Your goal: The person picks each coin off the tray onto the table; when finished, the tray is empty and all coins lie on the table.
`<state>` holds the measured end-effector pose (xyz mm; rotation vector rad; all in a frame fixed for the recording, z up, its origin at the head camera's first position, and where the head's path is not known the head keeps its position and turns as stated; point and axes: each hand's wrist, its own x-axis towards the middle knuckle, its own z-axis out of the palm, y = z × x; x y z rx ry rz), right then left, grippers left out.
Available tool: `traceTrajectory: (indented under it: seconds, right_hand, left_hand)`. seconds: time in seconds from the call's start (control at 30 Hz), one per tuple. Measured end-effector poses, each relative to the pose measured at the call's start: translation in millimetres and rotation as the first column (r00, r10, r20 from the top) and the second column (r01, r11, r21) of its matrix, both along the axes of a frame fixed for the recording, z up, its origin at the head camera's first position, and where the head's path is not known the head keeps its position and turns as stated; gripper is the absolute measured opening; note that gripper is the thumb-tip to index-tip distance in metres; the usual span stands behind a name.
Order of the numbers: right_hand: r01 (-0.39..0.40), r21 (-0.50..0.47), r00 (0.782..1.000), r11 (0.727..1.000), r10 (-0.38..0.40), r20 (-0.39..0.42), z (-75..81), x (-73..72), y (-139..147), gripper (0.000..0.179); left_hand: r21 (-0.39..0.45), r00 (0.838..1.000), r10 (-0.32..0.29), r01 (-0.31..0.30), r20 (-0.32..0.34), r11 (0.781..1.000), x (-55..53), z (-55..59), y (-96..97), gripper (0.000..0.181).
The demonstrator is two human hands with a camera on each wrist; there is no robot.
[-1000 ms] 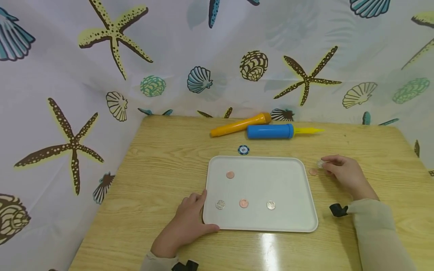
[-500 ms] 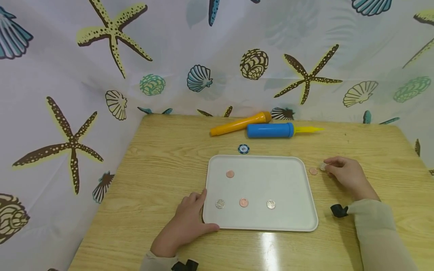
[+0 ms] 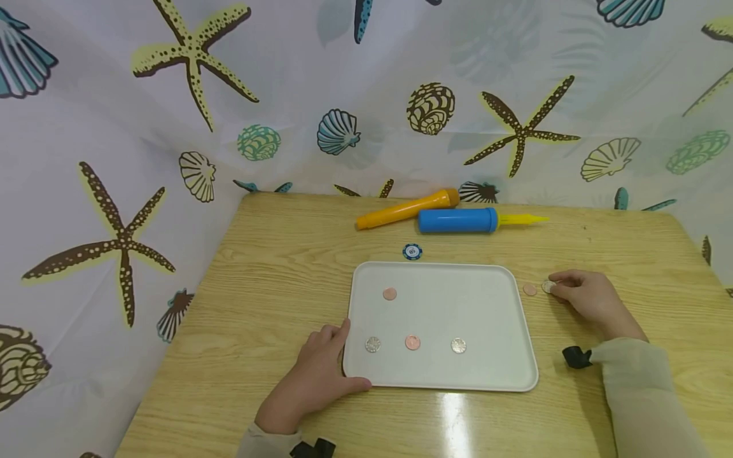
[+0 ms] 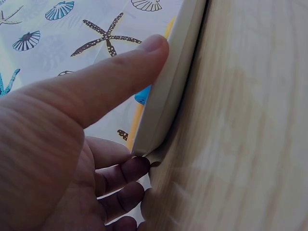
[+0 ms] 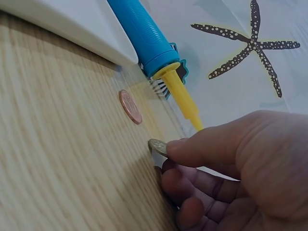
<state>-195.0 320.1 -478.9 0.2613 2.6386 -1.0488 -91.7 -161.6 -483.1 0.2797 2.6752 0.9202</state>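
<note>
My right hand (image 3: 598,304) pinches a silver coin (image 3: 548,287) between thumb and fingers, right of the tray. The right wrist view shows this coin (image 5: 159,147) tilted, one edge at or close to the table. Beside it a copper coin (image 3: 530,290) lies flat. At the near left corner of the white tray (image 3: 487,305), my left hand (image 3: 321,369) holds the rim, thumb along the front edge and fingers at the left side. Inside the tray are a copper coin (image 3: 390,294) at the back and a front row: silver coin (image 3: 373,344), copper coin (image 3: 412,342), silver coin (image 3: 459,345).
Behind the tray lies a blue-and-white poker chip (image 3: 412,252). Farther back are an orange stick-like object (image 3: 406,212) with a thicker end and a blue hand pump (image 3: 458,221) with a yellow nozzle. A shell-patterned cloth (image 3: 286,83) hangs around the wooden table (image 3: 275,254).
My right hand has shifted slightly right and nearer to me with the silver coin, away from the copper coin beside the tray. My left hand and the tray stay in place.
</note>
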Motion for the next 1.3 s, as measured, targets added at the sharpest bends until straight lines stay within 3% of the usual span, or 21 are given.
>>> traceTrajectory:
  seconds: [0.3, 0.53, 1.03, 1.3]
  right_hand:
    - [-0.013, 0.016, 1.0, 1.0, 0.013, -0.008, 1.6, 1.0, -0.4, 0.049]
    - [-0.056, 0.083, 0.998, 0.995, 0.059, -0.035, 3.0, 2.2, -4.3, 0.045]
    - [-0.098, 0.062, 0.993, 0.993, 0.094, 0.069, 7.4, -7.0, -1.7, 0.049]
    - [-0.098, 0.067, 0.994, 0.993, 0.095, 0.048, 12.5, -5.1, -9.8, 0.05]
  left_hand:
    - [0.019, 1.0, 0.0, 0.0, 0.003, 1.0, 0.7, 2.8, 0.3, 0.116]
    - [0.021, 1.0, 0.003, -0.003, 0.008, 1.0, 1.3, 2.4, -0.1, 0.117]
    - [0.001, 1.0, -0.003, 0.003, -0.002, 1.0, -0.1, -0.3, -1.9, 0.118]
    - [0.008, 1.0, -0.005, 0.005, 0.007, 1.0, -0.5, -1.0, -2.2, 0.117]
